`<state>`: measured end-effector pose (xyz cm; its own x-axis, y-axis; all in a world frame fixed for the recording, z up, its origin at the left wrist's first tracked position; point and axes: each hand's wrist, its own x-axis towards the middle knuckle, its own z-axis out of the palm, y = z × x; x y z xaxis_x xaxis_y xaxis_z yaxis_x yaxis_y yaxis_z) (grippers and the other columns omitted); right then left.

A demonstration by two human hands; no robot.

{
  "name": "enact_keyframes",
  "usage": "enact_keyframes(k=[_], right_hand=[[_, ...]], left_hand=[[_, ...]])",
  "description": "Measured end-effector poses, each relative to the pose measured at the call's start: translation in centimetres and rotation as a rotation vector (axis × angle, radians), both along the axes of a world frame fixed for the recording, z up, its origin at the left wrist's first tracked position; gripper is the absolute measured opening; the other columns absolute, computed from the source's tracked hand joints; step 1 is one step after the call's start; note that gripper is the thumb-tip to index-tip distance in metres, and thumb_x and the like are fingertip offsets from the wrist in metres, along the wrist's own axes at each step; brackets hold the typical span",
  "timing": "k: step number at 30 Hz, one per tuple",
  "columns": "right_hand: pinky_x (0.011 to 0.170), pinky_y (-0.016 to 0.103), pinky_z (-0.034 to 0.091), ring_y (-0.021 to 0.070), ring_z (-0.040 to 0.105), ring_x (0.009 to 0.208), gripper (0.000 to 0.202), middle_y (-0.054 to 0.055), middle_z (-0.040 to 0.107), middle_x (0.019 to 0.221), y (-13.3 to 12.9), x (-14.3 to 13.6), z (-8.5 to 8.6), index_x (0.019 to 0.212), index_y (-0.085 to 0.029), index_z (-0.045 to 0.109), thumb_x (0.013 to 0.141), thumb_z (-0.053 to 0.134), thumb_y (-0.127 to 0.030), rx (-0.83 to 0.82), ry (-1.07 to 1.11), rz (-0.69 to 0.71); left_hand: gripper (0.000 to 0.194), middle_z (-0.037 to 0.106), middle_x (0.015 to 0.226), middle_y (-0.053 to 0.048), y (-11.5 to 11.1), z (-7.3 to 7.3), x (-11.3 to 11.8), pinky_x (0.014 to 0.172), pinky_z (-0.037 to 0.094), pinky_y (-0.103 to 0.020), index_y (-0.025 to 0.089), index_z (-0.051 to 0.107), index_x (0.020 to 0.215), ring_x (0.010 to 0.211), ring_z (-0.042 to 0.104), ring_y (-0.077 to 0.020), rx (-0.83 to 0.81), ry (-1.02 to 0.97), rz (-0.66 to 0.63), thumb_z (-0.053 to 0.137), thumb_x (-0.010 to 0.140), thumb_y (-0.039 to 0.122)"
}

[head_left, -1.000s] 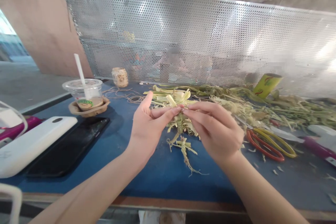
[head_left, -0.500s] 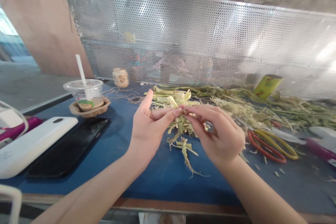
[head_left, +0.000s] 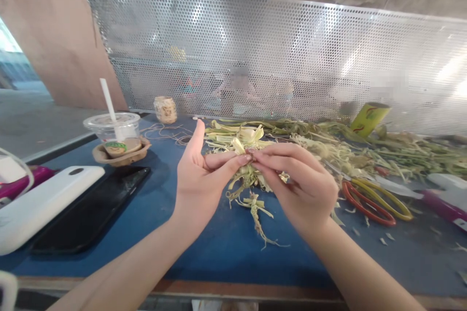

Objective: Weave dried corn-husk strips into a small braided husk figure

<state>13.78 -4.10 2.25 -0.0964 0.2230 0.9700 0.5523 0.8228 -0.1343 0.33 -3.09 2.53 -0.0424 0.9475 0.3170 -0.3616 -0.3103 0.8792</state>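
Note:
My left hand and my right hand meet above the middle of the blue table, fingertips pinched together. Between them they grip a small bundle of pale green plant strips, which look like dried grass or husk; the fingers cover its middle. Frayed ends hang beneath the fingertips. Just below, a small braided piece of plant fibre lies on the table with a thin tail. Behind the hands spreads a heap of pale plant strips.
Left stand a lidded plastic cup with a straw, a black phone and a white power bank. Scissors with red and yellow handles lie right, near a green tube. A perforated metal screen closes the back.
The view has shifted slightly, so most things sit a little further left. My hands keep nearly the same pinch on the bundle, with the right fingers slightly moved.

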Motion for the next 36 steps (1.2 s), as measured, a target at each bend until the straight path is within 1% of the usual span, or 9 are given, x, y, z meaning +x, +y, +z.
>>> enact_keyframes(k=[6, 13, 17, 19, 22, 26, 30, 33, 36], right_hand=[[0.067, 0.029, 0.054, 0.0145, 0.065, 0.075, 0.017, 0.005, 0.068, 0.083, 0.5, 0.9, 0.0, 0.082, -0.019, 0.064, 0.077, 0.059, -0.003, 0.087, -0.164, -0.031], [0.058, 0.025, 0.051, 0.0134, 0.061, 0.065, 0.014, 0.003, 0.071, 0.078, 0.9, 1.3, 0.0, 0.081, -0.018, 0.064, 0.075, 0.064, -0.005, 0.257, -0.276, -0.252], [0.057, 0.025, 0.052, 0.0123, 0.060, 0.063, 0.016, 0.002, 0.071, 0.079, 1.0, 1.4, -0.2, 0.083, -0.019, 0.064, 0.073, 0.067, -0.006, 0.299, -0.300, -0.284], [0.057, 0.025, 0.052, 0.0124, 0.060, 0.062, 0.017, 0.003, 0.070, 0.079, 0.9, 1.5, -0.4, 0.084, -0.018, 0.064, 0.072, 0.067, -0.006, 0.287, -0.292, -0.267], [0.061, 0.026, 0.053, 0.0136, 0.062, 0.066, 0.018, 0.005, 0.070, 0.081, 0.7, 1.4, -0.5, 0.085, -0.016, 0.063, 0.072, 0.066, -0.004, 0.230, -0.255, -0.184], [0.071, 0.027, 0.055, 0.0140, 0.064, 0.079, 0.017, 0.005, 0.068, 0.085, 0.6, 1.0, -0.5, 0.088, -0.017, 0.062, 0.077, 0.060, -0.004, 0.096, -0.154, -0.073], [0.071, 0.027, 0.055, 0.0135, 0.063, 0.083, 0.017, 0.003, 0.067, 0.084, 0.8, 0.7, -0.1, 0.085, -0.019, 0.061, 0.080, 0.057, -0.004, -0.035, -0.077, -0.006], [0.072, 0.026, 0.054, 0.0130, 0.063, 0.082, 0.018, 0.002, 0.067, 0.082, 0.8, 0.7, 0.0, 0.082, -0.019, 0.062, 0.079, 0.057, -0.003, -0.062, -0.050, 0.024], [0.073, 0.027, 0.054, 0.0129, 0.064, 0.080, 0.018, 0.002, 0.068, 0.082, 0.7, 0.9, -0.1, 0.080, -0.020, 0.063, 0.078, 0.058, -0.003, -0.057, -0.037, 0.023]], left_hand=[[0.109, 0.073, 0.064, 0.005, 0.3, -0.2, 0.0, 0.077, 0.051, -0.024, 0.013, 0.001, 0.144, 0.062, 0.065, -0.0101, -0.051, -0.002, -0.082, 0.074, 0.064, 0.017], [0.110, 0.073, 0.064, 0.005, 0.4, -0.4, 0.0, 0.075, 0.050, -0.021, 0.011, -0.003, 0.144, 0.059, 0.062, -0.0068, -0.050, 0.059, -0.096, 0.074, 0.065, 0.019], [0.109, 0.072, 0.062, 0.007, 0.3, -0.2, 0.1, 0.073, 0.051, -0.020, 0.012, 0.000, 0.144, 0.059, 0.064, -0.0076, -0.065, 0.046, -0.102, 0.073, 0.064, 0.018], [0.106, 0.073, 0.063, 0.005, 0.2, 0.0, 0.2, 0.072, 0.052, -0.021, 0.011, 0.001, 0.144, 0.062, 0.066, -0.0088, -0.069, 0.023, -0.106, 0.072, 0.065, 0.017], [0.104, 0.075, 0.071, 0.001, 0.1, 0.2, 0.2, 0.074, 0.053, -0.023, 0.011, 0.000, 0.144, 0.070, 0.069, -0.0118, -0.084, -0.019, -0.111, 0.070, 0.068, 0.015], [0.105, 0.075, 0.072, 0.001, 0.2, 0.1, 0.1, 0.074, 0.054, -0.023, 0.012, 0.000, 0.144, 0.080, 0.070, -0.0140, -0.051, -0.027, -0.090, 0.072, 0.068, 0.014], [0.103, 0.075, 0.074, 0.001, 0.3, -0.1, 0.0, 0.076, 0.054, -0.021, 0.013, -0.001, 0.144, 0.081, 0.070, -0.0132, -0.010, -0.007, -0.063, 0.070, 0.069, 0.011], [0.103, 0.075, 0.075, 0.000, 0.3, 0.0, 0.0, 0.077, 0.054, -0.022, 0.014, -0.002, 0.144, 0.081, 0.070, -0.0136, -0.001, -0.008, -0.067, 0.069, 0.069, 0.009], [0.103, 0.075, 0.074, 0.001, 0.2, 0.1, 0.1, 0.080, 0.054, -0.025, 0.014, -0.002, 0.144, 0.082, 0.070, -0.0151, -0.011, -0.021, -0.070, 0.068, 0.069, 0.008]])
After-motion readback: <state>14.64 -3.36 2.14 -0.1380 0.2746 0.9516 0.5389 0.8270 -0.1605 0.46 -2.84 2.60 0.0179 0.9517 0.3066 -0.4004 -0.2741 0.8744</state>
